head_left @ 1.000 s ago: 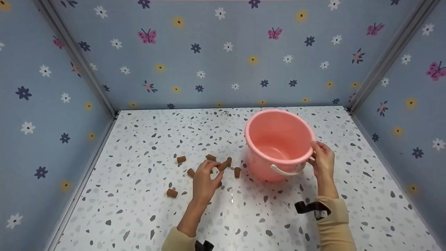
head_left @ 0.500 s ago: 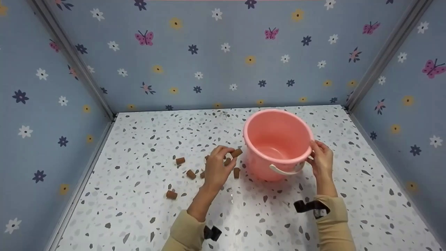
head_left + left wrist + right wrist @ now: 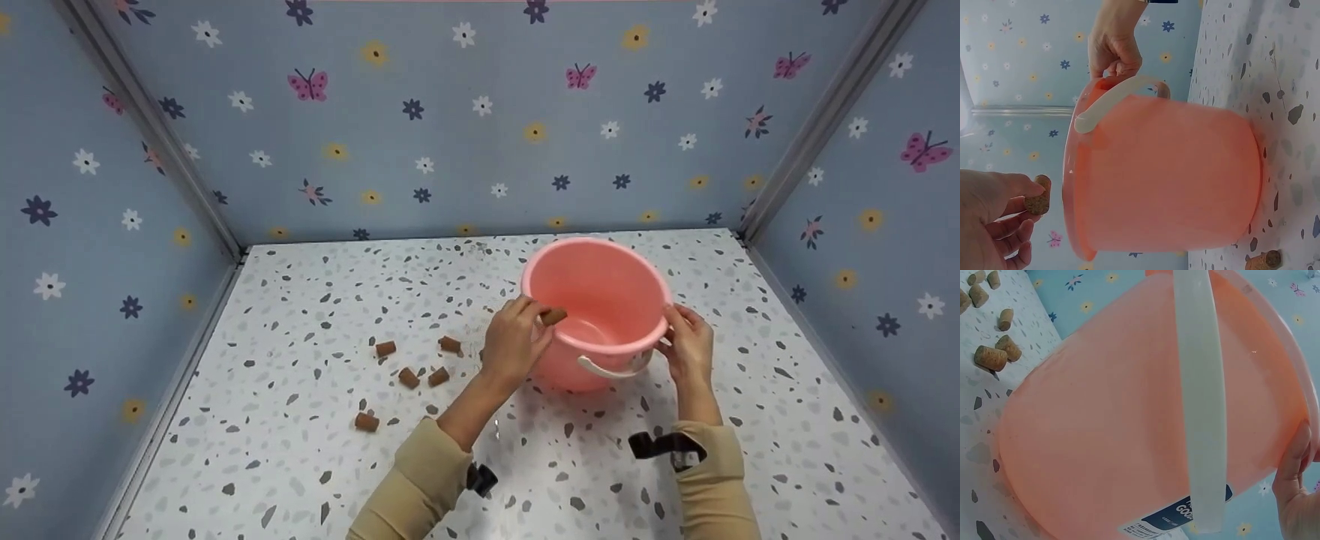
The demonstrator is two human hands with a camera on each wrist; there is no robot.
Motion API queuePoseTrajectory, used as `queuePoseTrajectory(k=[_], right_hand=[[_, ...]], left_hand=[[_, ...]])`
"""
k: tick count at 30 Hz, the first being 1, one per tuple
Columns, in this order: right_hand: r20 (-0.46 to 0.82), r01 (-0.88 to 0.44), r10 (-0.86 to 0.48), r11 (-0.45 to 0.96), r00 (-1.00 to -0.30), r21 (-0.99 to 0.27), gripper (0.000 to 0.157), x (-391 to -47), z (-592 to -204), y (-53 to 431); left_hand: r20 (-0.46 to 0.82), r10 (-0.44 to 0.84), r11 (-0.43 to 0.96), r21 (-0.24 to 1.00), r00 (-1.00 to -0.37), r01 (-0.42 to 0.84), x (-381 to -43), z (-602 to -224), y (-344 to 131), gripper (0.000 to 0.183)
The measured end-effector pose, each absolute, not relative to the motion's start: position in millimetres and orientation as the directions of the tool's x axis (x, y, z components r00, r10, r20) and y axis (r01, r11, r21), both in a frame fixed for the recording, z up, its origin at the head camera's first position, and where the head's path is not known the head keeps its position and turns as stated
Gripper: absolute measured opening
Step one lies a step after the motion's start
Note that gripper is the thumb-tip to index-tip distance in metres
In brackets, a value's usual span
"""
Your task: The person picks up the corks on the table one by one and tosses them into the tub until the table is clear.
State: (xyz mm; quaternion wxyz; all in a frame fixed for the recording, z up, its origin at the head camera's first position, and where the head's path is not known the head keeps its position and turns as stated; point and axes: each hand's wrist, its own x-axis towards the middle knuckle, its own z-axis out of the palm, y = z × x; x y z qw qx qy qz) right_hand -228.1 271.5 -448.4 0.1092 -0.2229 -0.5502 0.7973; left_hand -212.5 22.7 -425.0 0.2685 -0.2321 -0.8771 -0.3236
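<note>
My left hand (image 3: pixel 514 341) pinches a brown cork (image 3: pixel 553 316) between thumb and fingers. In the left wrist view that cork (image 3: pixel 1039 195) is a little above the rim of a pink bucket (image 3: pixel 1168 174), apart from it. The bucket (image 3: pixel 570 367) stands on the tabletop with its inside showing and its white handle (image 3: pixel 611 370) hanging down in front. My right hand (image 3: pixel 690 345) grips the bucket's rim on the right side, its thumb (image 3: pixel 1297 444) against the outer wall in the right wrist view.
Several loose corks lie left of the bucket, among them one cork (image 3: pixel 366 422) nearest the front and another cork (image 3: pixel 450 343) farther back. The speckled white tabletop (image 3: pixel 300 300) is bounded by flower-patterned panels (image 3: pixel 480 150) at the back and both sides.
My left hand has lifted the cork from among the others and carried it right, to the bucket's near-left rim. My right hand keeps its grip on the rim.
</note>
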Motion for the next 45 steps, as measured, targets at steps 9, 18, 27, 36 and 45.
queuePoseTrajectory(k=[9,18,27,36,45], right_hand=[[-0.255,0.09,0.443,-0.361,-0.859,-0.928,0.025,-230,-450,273],[-0.237,0.076,0.436,-0.355,-0.869,-0.932,0.024,-228,-447,271],[-0.251,0.091,0.433,-0.358,-0.865,-0.929,0.025,-231,-448,271],[-0.25,0.094,0.443,-0.343,-0.861,-0.934,0.038,-229,-450,271],[-0.185,0.018,0.425,-0.367,-0.886,-0.93,0.039,-233,-464,277]], left_hand=[[0.581,0.266,0.706,0.426,-0.769,0.565,-225,-416,46,0.019],[0.552,0.276,0.737,0.404,-0.787,0.542,-237,-414,57,0.019],[0.558,0.272,0.727,0.415,-0.784,0.548,-236,-411,54,0.036],[0.55,0.223,0.683,0.5,-0.805,0.532,-226,-412,43,0.039],[0.567,0.189,0.689,0.505,-0.802,0.52,-221,-415,28,0.032]])
